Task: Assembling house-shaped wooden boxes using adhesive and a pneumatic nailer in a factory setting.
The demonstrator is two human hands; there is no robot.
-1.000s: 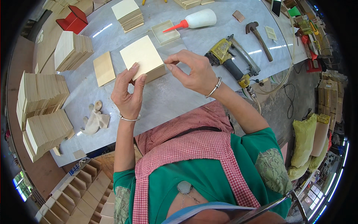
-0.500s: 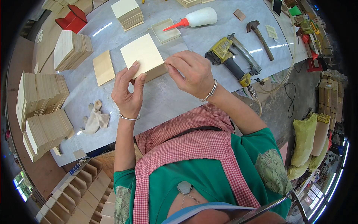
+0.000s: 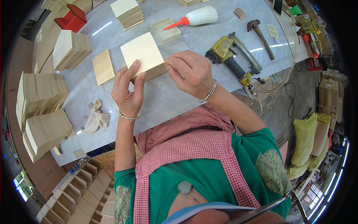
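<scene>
A pale square wooden box [image 3: 142, 52] rests on the grey table, its flat top facing up. My left hand [image 3: 128, 87] grips its near left edge, thumb on the side and fingertip on top. At the box's right corner, my right hand [image 3: 192, 72] has thumb and fingers pinched together; whatever sits between them is too small to make out. Left of the box lies a loose wooden panel [image 3: 103, 67]. Just behind stand a shallow tray [image 3: 166, 34] and a white glue bottle [image 3: 201, 16] with a red nozzle, its tip over the tray.
To the right lie a yellow nail gun [image 3: 223, 50] with an air hose and a hammer [image 3: 261, 39]. Stacks of wooden panels [image 3: 44, 91] line the left side, near a work glove [image 3: 96, 119] and a red angled holder [image 3: 71, 19]. Open wooden boxes [image 3: 67, 201] stand lower left.
Almost nothing differs. Both hands keep their places on the box, with only a very slight shift of the view.
</scene>
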